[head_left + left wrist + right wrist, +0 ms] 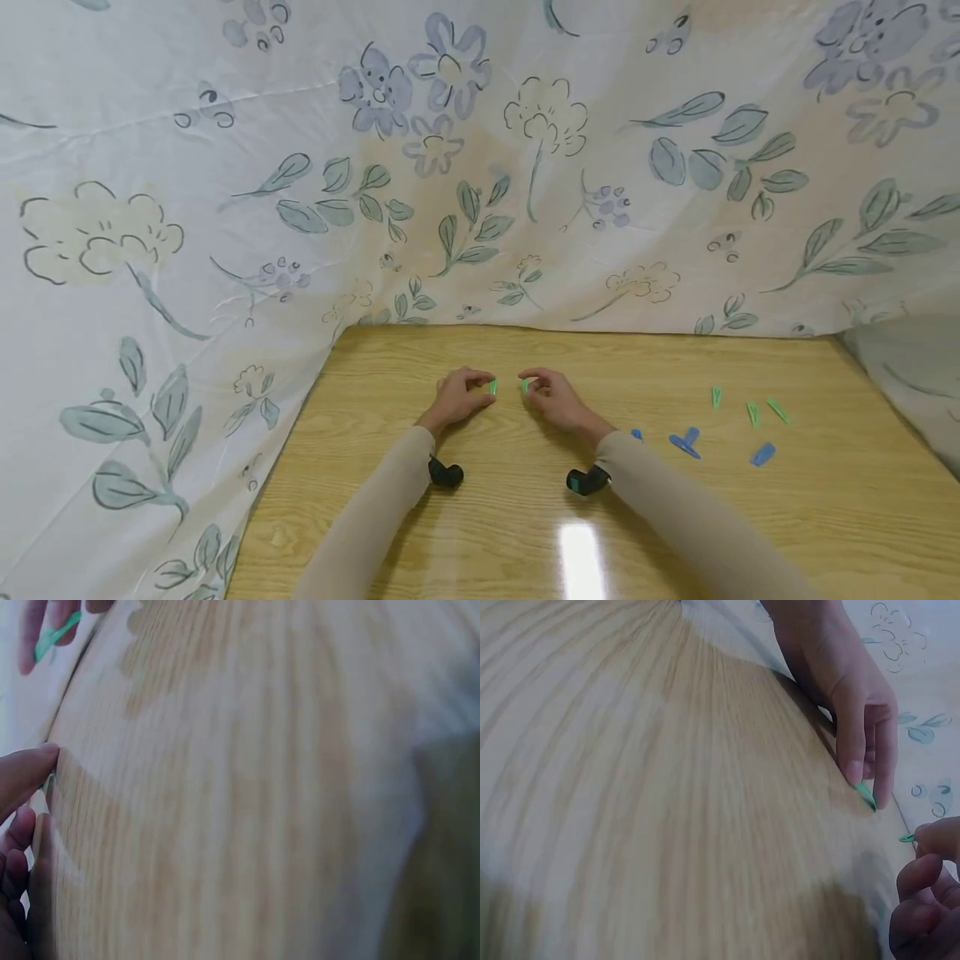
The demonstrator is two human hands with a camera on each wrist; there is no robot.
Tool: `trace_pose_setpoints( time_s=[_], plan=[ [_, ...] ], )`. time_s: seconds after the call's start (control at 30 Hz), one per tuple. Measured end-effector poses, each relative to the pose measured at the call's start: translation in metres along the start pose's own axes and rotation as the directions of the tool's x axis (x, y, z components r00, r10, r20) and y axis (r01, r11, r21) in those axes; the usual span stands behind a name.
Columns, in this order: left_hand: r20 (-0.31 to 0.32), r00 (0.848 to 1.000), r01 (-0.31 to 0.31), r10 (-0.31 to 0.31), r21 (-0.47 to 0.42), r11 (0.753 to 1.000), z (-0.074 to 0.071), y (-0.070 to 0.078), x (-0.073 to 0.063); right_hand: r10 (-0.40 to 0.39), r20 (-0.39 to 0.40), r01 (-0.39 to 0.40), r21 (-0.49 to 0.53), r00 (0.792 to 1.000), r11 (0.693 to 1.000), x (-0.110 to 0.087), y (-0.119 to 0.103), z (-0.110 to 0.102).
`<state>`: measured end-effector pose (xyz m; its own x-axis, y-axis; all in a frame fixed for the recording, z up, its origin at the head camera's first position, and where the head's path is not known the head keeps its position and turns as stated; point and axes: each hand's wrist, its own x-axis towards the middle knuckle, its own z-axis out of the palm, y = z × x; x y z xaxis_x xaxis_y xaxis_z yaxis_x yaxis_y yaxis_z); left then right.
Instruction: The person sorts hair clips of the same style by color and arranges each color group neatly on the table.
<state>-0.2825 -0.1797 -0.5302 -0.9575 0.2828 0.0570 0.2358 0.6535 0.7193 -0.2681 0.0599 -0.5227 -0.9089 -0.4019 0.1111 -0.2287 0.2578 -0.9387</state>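
Observation:
Near the middle of the table my left hand (459,396) pinches a small green clip (492,388) between thumb and fingers. Facing it across a short gap, my right hand (555,400) pinches another green clip (525,387). In the right wrist view the left-hand clip (865,795) stands close to the tabletop, while the other clip (907,838) pokes out from my right fingertips. The left wrist view catches the right-hand clip (57,636) at the top left; my left fingers mostly hide their own clip there.
Several loose green clips (753,414) lie on the wooden table (360,367) to the right. Blue clips (762,454) lie nearer, one partly hidden behind the right forearm. A floral curtain (480,208) hangs along the back and sides.

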Motion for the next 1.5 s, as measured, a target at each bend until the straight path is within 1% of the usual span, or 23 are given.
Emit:
trace_pose_setpoints(
  time_s=[0.17, 0.3, 0.43, 0.57, 0.73, 0.8, 0.93, 1.07, 1.17, 1.37, 1.5],
  plan=[
    [-0.008, 1.000, -0.009, 0.009, 0.002, 1.000, 0.000, -0.001, 0.002, -0.011, 0.008, 0.010, 0.010, 1.000, 1.000, 0.009, -0.004, 0.008],
    [-0.008, 1.000, -0.008, 0.008, 0.001, 1.000, 0.000, 0.000, 0.002, 0.019, 0.016, -0.019, -0.013, 1.000, 1.000, 0.014, -0.005, 0.015],
    [-0.011, 1.000, 0.003, -0.003, -0.001, 1.000, 0.001, 0.001, 0.001, 0.059, 0.005, -0.059, -0.044, 0.998, 0.997, 0.017, -0.005, 0.019],
    [-0.017, 1.000, 0.007, -0.007, -0.004, 1.000, 0.001, 0.001, 0.001, 0.069, -0.021, -0.070, -0.074, 0.997, 0.995, 0.019, -0.007, 0.024],
    [-0.021, 1.000, 0.006, -0.006, -0.010, 1.000, -0.001, 0.000, 0.002, 0.091, -0.022, -0.093, -0.114, 0.996, 0.989, 0.023, -0.010, 0.031],
    [-0.022, 1.000, 0.008, -0.008, -0.009, 1.000, -0.001, 0.000, 0.002, 0.112, -0.025, -0.115, -0.142, 0.993, 0.983, 0.025, -0.010, 0.034],
    [-0.012, 1.000, 0.012, -0.012, -0.003, 1.000, -0.001, 0.000, 0.003, 0.147, -0.064, -0.157, -0.209, 0.987, 0.965, 0.026, -0.011, 0.035],
    [-0.006, 1.000, 0.010, -0.010, -0.007, 1.000, -0.001, 0.002, 0.004, 0.167, -0.077, -0.181, -0.258, 0.983, 0.949, 0.026, -0.013, 0.035],
    [-0.001, 1.000, 0.010, -0.010, -0.011, 1.000, -0.001, 0.003, 0.004, 0.170, -0.072, -0.184, -0.296, 0.983, 0.937, 0.025, -0.015, 0.036],
    [-0.004, 1.000, 0.002, -0.002, -0.011, 1.000, -0.001, 0.001, 0.004, 0.153, -0.056, -0.163, -0.390, 0.987, 0.906, 0.025, -0.019, 0.038],
    [-0.004, 1.000, -0.003, 0.003, 0.000, 1.000, -0.001, 0.000, 0.004, 0.151, -0.052, -0.159, -0.404, 0.987, 0.901, 0.025, -0.020, 0.038]
  ],
)
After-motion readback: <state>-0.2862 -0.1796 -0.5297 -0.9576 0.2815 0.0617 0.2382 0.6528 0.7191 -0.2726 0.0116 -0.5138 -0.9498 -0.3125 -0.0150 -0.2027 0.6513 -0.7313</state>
